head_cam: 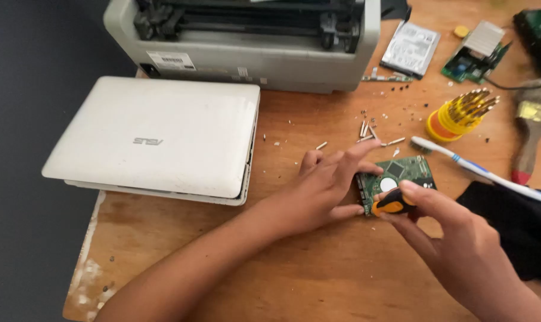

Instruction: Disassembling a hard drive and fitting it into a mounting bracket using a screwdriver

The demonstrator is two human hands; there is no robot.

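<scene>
- Head view: single camera, worn above the wooden table [318, 280], pitched steeply downward and slightly forward.
- Range: close; forearms enter from six o'clock, left hand [327, 182] and right hand [455, 238] near centre.
- Far limit: grey printer [252, 50] at twelve o'clock.
- Left limit: white laptop [157, 137] at nine o'clock.
- Second view: none catalogued; no shared area.

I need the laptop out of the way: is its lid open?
No, the white laptop lies shut on the wooden table, left of both hands.

My left hand [327, 185] lies flat with fingers spread; my right hand [455, 238] pinches, fingertips [410, 189] curled tight.
</scene>
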